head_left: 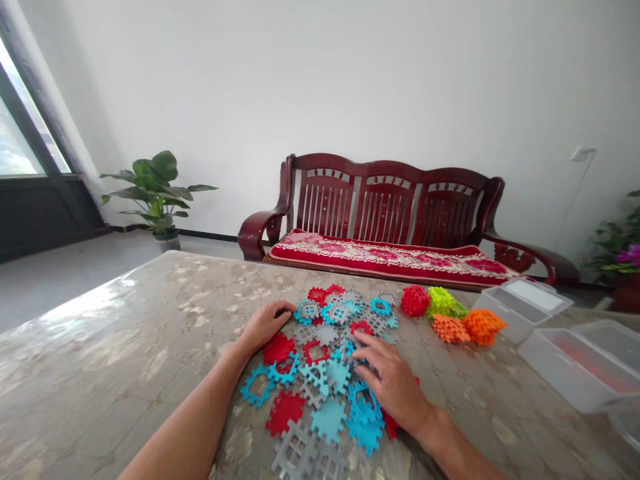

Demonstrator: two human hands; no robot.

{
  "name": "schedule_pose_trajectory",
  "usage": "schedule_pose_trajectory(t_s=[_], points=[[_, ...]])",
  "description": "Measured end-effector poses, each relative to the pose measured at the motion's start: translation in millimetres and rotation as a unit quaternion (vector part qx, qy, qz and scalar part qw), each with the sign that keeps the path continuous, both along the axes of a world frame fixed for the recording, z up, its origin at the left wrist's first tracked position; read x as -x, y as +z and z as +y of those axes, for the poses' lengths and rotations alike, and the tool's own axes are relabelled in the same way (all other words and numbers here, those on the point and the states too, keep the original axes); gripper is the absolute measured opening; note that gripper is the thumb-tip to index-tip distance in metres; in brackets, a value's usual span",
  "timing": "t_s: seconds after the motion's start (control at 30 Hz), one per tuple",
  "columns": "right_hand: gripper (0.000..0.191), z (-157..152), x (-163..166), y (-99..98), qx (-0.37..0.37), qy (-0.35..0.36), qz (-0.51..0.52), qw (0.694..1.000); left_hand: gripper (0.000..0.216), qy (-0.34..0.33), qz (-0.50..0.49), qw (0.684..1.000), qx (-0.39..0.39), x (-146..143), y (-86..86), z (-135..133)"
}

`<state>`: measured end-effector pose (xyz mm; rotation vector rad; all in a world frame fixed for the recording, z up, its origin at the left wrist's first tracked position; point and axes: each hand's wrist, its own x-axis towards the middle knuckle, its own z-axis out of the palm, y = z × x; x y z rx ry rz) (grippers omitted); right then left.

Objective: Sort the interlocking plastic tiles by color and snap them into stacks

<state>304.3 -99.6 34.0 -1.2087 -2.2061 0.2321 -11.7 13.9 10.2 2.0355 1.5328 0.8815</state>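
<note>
Flat interlocking building tiles with toothed edges lie in a loose, overlapping heap on the table. My left hand (270, 324) rests at the heap's left edge, holding nothing I can see, its fingertips beside a blue tile with a grey window tile (309, 309). Just below it is a solid red tile (279, 348). My right hand (393, 377) is over the heap's right side with its fingers apart, near a red tile (361, 327) and a blue tile (364, 401). Nearer to me lie a pale teal tile (329, 419) and a grey window tile (295, 451).
Right of the heap sit bundles of small pieces: red (415, 301), yellow-green (441, 301) and orange (484, 327). Clear plastic boxes (575, 373) stand at the table's right. Beyond the patterned table (150, 347) are a wooden bench (385, 200) and a potted plant (160, 190).
</note>
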Motion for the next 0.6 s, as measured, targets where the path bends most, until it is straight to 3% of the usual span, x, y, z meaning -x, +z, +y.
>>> schedule_pose_trajectory(t_s=[0.33, 0.6], points=[[0.013, 25, -58, -3.5, -0.053, -0.153, 0.062, 0.985, 0.034, 0.001, -0.003, 1.0, 0.013, 3, -2.9, 3], [0.016, 34, -92, -20.4, -0.044, -0.213, 0.064, 0.974, 0.034, -0.012, -0.009, 1.0, 0.01, 4, -4.6, 6]])
